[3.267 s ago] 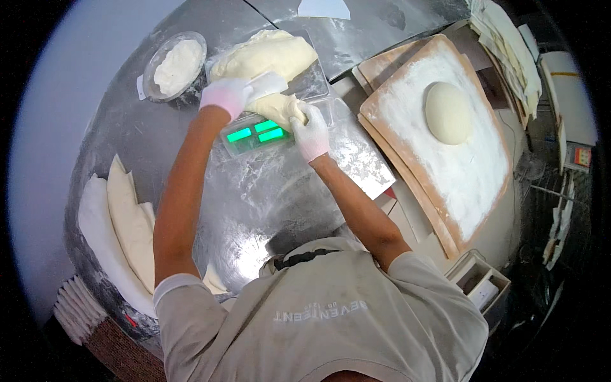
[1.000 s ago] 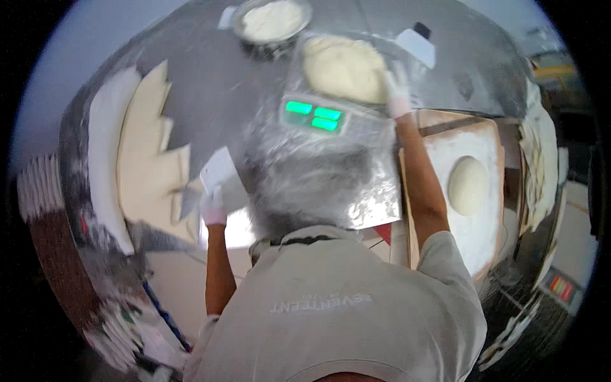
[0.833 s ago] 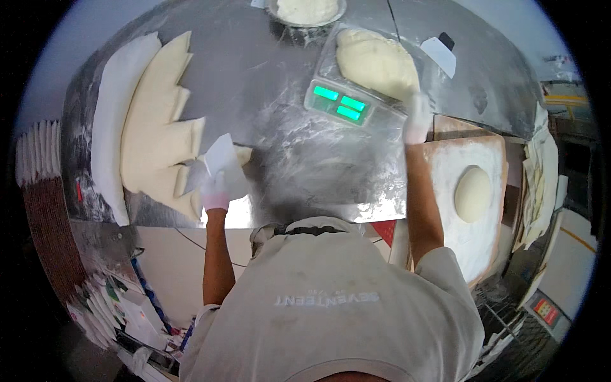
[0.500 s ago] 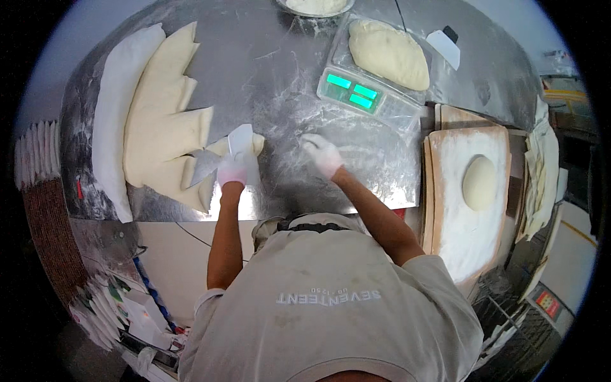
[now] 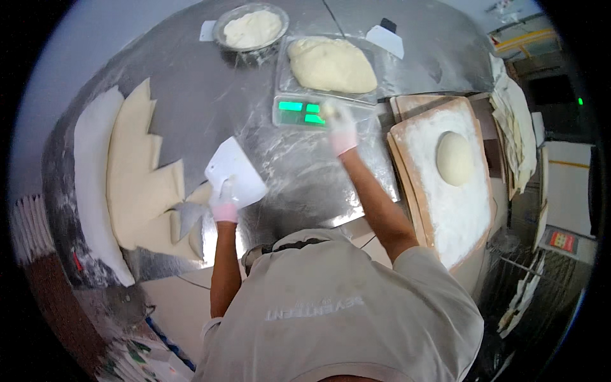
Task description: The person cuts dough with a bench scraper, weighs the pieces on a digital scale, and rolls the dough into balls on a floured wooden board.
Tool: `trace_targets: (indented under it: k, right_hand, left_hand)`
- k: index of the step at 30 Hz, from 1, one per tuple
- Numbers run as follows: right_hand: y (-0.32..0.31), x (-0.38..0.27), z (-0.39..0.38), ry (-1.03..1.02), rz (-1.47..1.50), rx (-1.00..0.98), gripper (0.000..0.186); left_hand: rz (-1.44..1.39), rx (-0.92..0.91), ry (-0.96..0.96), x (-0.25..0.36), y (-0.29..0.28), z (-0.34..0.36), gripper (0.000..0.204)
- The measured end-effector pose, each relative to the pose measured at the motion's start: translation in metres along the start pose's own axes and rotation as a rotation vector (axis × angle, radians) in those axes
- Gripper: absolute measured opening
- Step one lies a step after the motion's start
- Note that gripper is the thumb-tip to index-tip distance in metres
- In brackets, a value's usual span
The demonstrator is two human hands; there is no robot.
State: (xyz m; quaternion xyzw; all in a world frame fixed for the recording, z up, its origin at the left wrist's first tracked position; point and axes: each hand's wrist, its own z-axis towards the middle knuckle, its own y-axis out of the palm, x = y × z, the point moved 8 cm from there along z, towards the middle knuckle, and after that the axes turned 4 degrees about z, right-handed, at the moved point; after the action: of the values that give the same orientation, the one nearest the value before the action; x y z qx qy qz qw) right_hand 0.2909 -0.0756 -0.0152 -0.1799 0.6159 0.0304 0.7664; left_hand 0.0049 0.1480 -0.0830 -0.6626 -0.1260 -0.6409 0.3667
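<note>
My left hand (image 5: 226, 198), in a white glove with a pink cuff, is closed on a white dough scraper (image 5: 237, 170), its blade lying over the steel table. Beside it, to the left, spreads a large dough slab (image 5: 137, 184) with a jagged, cut right edge. My right hand (image 5: 341, 127), gloved alike, is in front of the scale (image 5: 280, 121), partly over its lit display. A small pale lump of dough (image 5: 328, 110) shows at its fingertips, slightly blurred. On the scale's pan rests a big dough mass (image 5: 332, 65).
A metal bowl of flour (image 5: 251, 28) stands at the far side. Behind the scale lies another scraper (image 5: 386, 39). On the right, a floured board (image 5: 439, 216) carries a round dough ball (image 5: 455, 159). A long white strip (image 5: 98, 178) lies left of the slab.
My right hand has moved forward from the tabletop to the scale, with a small lump at its fingertips. The scraper in my left hand is turned, its blade flatter. The view has shifted right.
</note>
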Motion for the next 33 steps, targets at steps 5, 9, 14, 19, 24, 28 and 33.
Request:
trace_targets:
  k: [5,9,14,19,24,28,33]
  right_hand:
    - [-0.065,-0.079,0.088,-0.518,-0.406,0.187,0.040]
    - [-0.030,-0.054,0.092,-0.550,-1.040,-0.050,0.048]
    - [-0.064,-0.033,0.009,-0.355,-0.446,0.071,0.042]
    - [-0.041,0.044,-0.117,-0.016,-0.351,-0.202,0.039]
    - [-0.053,0.076,-0.175,0.177,-0.346,-0.209,0.037]
    - [-0.054,0.079,-0.180,0.291,-0.258,-0.289,0.035]
    - [-0.054,0.066,-0.170,0.313,-0.343,-0.320,0.035]
  left_hand:
    - [-0.034,-0.018,-0.197,-0.010,0.002,-0.001,0.034]
    - [0.233,-0.063,-0.101,0.017,0.011,-0.007,0.036]
    - [0.486,-0.117,-0.252,0.069,-0.008,-0.026,0.034]
    - [0.674,-0.138,-0.187,0.030,-0.036,-0.058,0.032]
    - [0.660,-0.116,-0.219,0.046,-0.037,-0.053,0.034]
    - [0.687,-0.067,-0.252,0.067,-0.040,-0.048,0.034]
    - [0.765,-0.088,-0.251,0.062,-0.043,-0.056,0.033]
